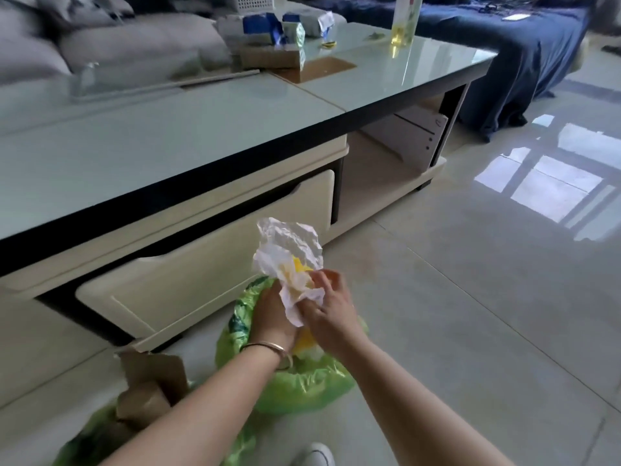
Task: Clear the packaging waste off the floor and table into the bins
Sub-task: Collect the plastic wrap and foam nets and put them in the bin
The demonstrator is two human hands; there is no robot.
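Bare floor (470,297) lower right and right of frame: wide free room. Desk (168,156) crosses upper left to centre; its glass top is mostly bare at left. Far end is crowded with a cardboard box (268,57), packets (262,28) and a bottle (405,18). Open shelf bay under the desk, centre right, partly taken by a white panel (416,136). Green bin bag (302,385) blocks floor at bottom centre, just beside the desk drawer front (201,274). Second bag with cardboard (151,381) fills lower left. Shoe (314,455) at bottom edge.
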